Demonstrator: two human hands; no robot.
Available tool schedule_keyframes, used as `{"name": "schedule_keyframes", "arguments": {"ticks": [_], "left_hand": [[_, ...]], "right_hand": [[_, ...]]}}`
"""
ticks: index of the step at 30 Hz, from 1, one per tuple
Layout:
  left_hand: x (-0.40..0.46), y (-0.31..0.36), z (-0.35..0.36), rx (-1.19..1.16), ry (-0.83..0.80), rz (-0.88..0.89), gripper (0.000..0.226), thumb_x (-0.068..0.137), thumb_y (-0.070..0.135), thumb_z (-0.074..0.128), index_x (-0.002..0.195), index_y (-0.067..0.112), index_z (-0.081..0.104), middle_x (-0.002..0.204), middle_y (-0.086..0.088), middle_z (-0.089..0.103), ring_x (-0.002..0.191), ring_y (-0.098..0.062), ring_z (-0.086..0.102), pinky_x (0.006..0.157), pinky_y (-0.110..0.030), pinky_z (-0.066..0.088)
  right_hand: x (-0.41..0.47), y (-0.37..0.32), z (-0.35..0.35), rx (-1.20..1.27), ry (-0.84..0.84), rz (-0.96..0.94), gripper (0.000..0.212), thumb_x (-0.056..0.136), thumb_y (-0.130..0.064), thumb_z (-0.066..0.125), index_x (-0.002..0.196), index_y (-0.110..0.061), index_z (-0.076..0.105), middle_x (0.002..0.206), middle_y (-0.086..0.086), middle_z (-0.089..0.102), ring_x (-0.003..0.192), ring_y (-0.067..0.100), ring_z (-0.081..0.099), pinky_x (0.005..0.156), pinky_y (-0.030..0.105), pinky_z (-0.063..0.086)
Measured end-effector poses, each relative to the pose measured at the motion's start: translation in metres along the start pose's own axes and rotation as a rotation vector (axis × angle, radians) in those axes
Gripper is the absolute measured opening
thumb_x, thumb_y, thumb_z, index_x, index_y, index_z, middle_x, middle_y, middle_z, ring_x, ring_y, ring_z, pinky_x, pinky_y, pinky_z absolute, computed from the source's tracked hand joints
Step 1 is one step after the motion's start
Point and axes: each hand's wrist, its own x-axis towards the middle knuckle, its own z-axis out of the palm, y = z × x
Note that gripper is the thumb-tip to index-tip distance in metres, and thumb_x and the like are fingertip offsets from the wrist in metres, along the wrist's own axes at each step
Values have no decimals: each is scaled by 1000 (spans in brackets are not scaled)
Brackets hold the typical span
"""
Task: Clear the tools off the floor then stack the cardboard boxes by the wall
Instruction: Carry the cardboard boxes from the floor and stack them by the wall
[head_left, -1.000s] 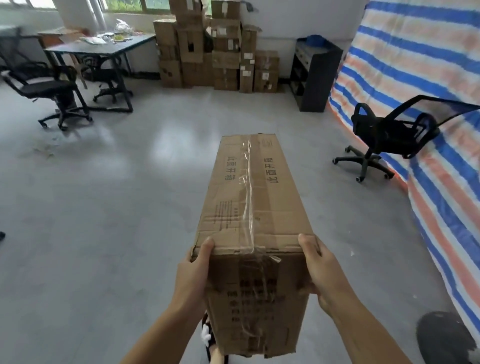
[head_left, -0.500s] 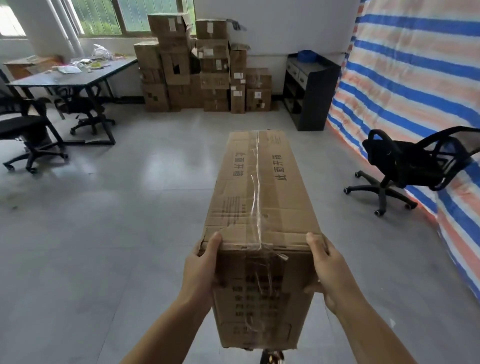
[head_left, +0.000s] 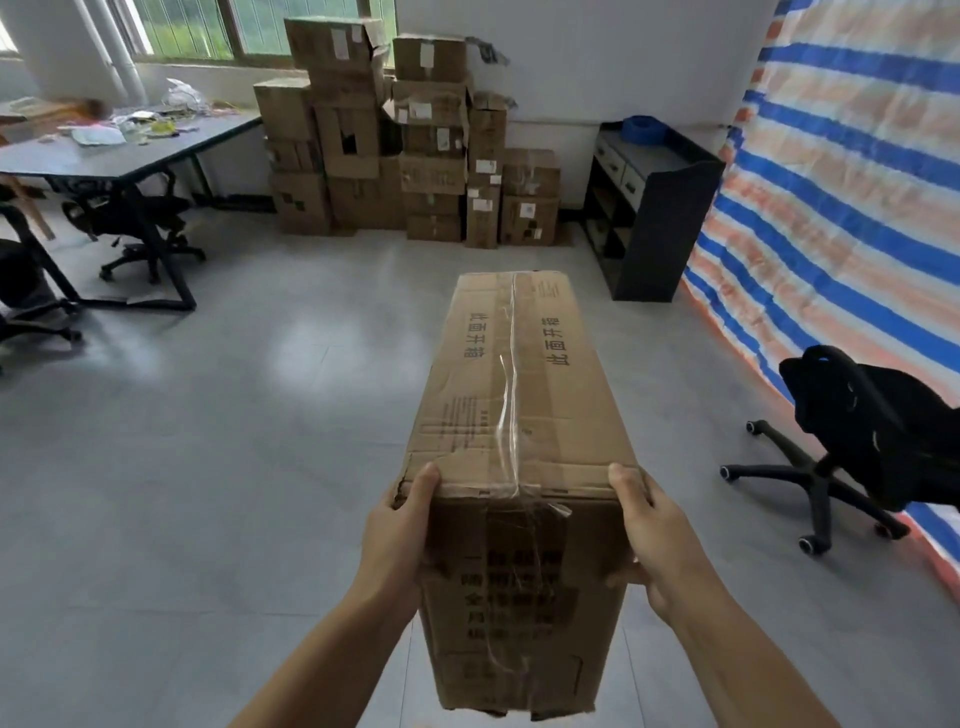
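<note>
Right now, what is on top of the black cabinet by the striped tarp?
A blue object, too small to identify, sits at the back of the black cabinet top, against the wall. The rest of the top looks bare grey; its right edge is hidden behind the raised side panel.

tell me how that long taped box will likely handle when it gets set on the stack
The long box probably isn't heavy: each hand, left hand and right hand, grips only its near end. Its dented corners suggest soft cardboard. Stood on end it may tip.
</note>
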Motion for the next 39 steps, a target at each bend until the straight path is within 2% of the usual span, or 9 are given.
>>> {"name": "schedule_keyframes", "arguments": {"ticks": [5, 8, 12, 17, 23, 26, 31, 36, 39], "left_hand": [[139, 44, 49, 1, 6, -3, 15, 95, 33, 51, 101, 20, 56, 91, 2, 62, 80, -11, 59, 74, -40, 55], [207, 72, 68, 11, -12, 31, 11, 94, 33, 52, 92, 24, 57, 90, 2, 64, 79, -11, 61, 69, -37, 56], [320, 127, 106, 47, -62, 68, 7, 93, 33, 53, 91, 29, 58, 93, 3, 66, 82, -10, 63, 76, -41, 57], [435, 187, 159, 71, -101, 76, 12, 93, 36, 52, 97, 27, 59, 95, 1, 68, 84, -12, 65, 73, -39, 56], [577, 236, 248, 62, -121, 87, 13, 94, 33, 52, 95, 24, 60, 95, 0, 67, 83, -10, 63, 79, -44, 56], [650, 255, 303, 54, -131, 104, 13, 95, 33, 51, 92, 24, 60, 93, 0, 67, 81, -11, 64, 72, -39, 57], [767, 303, 400, 34, -109, 106, 14, 95, 31, 51, 89, 23, 60, 89, 0, 67, 78, -10, 64, 70, -39, 57], [875, 347, 484, 6, -108, 139, 14, 95, 32, 50, 97, 23, 61, 91, 1, 68, 73, -5, 66, 70, -38, 57], [943, 370, 527, 12, -116, 150, 17, 95, 34, 50, 104, 26, 61, 96, -1, 69, 83, -12, 67, 75, -42, 58]], "right_hand": [[140, -47, 43, 3, -12, -33, 38, 95, -50, 37, 125, -30, 49, 116, 2, 62, 105, 24, 59, 61, 38, 58], [203, -71, 68, 25, -15, -38, 38, 95, -50, 36, 124, -29, 49, 112, 2, 63, 96, 20, 60, 51, 33, 55], [311, -125, 105, 57, 43, -14, 40, 97, -48, 34, 129, -28, 45, 105, -1, 61, 79, 11, 55, 49, 30, 50], [424, -195, 125, 72, 60, -53, 30, 97, -47, 34, 120, -31, 46, 96, -6, 63, 78, 8, 58, 43, 21, 49], [580, -258, 135, 48, 98, -100, 23, 97, -48, 32, 116, -39, 40, 89, -20, 54, 74, 2, 52, 71, 34, 52], [671, -286, 133, 55, 104, -110, 24, 97, -47, 32, 117, -38, 40, 89, -19, 53, 74, 4, 51, 69, 34, 51], [820, -348, 122, 32, 89, -143, 25, 97, -46, 31, 117, -35, 41, 87, -19, 54, 73, 4, 53, 79, 37, 53], [953, -410, 113, 45, 65, -152, 21, 98, -45, 31, 110, -35, 45, 82, -16, 58, 68, 5, 56, 50, 18, 47], [1030, -443, 115, 37, 58, -186, 21, 97, -45, 31, 97, -33, 48, 85, -13, 58, 74, 6, 57, 57, 18, 47]]}}
